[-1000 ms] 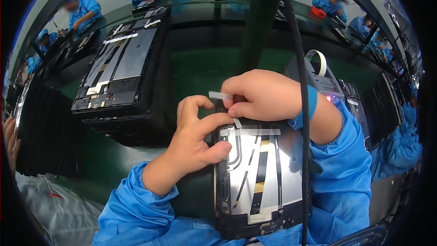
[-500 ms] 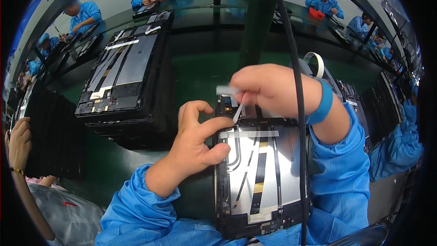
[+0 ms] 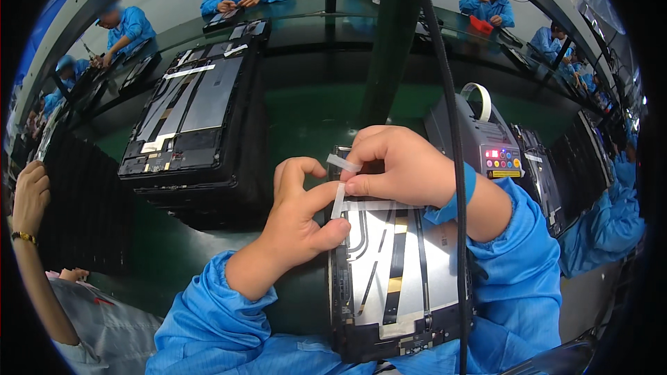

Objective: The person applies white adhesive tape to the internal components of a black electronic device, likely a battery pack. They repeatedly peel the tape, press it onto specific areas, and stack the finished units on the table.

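Note:
A flat tablet-like device with its back off lies before me, with a silvery plate, black flex cables and a white tape strip across its upper part. My right hand is closed over the device's upper end, pinching a short strip of white tape. Beneath its thumb, a second tape strip stands at the device's upper left edge. My left hand has thumb and index finger spread, the other fingers bent; its index fingertip touches that second strip.
At left rises a stack of similar opened devices. A grey tape dispenser with lit buttons stands at right, beside more devices. A black cable hangs in front. Another person's hand is at far left; co-workers sit across.
My right hand has come down and nearer to my left index finger, still with tape in its pinch. The dispenser behind it is now uncovered. My left hand has barely moved.

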